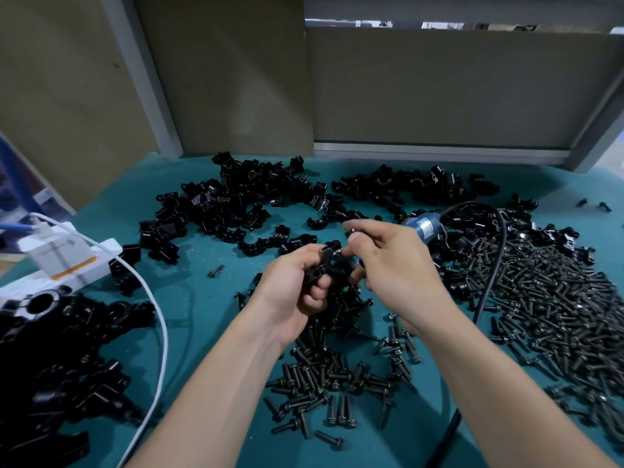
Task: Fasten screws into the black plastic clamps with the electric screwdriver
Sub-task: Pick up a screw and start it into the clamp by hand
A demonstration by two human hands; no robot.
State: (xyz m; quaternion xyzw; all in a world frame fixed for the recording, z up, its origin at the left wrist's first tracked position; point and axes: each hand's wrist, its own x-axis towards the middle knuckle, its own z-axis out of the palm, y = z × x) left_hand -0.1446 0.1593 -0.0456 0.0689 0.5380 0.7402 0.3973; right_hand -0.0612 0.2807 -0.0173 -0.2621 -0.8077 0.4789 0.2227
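My left hand (pixel 299 285) grips a black plastic clamp (pixel 329 261) above the middle of the teal table. My right hand (pixel 388 261) pinches a dark screw (pixel 341 253) between thumb and forefinger, its tip at the clamp's upper hole. The blue electric screwdriver (pixel 425 229) lies on the table just behind my right hand, its black cable (pixel 496 265) looping to the right and down. Neither hand touches the screwdriver.
Loose black clamps (pixel 236 201) pile up at the back left and back right. A large heap of screws (pixel 557 305) covers the right side, and more screws (pixel 324 380) lie between my forearms. Assembled clamps (pixel 60 359) sit at the left near a white power strip (pixel 64 261) with a white cord.
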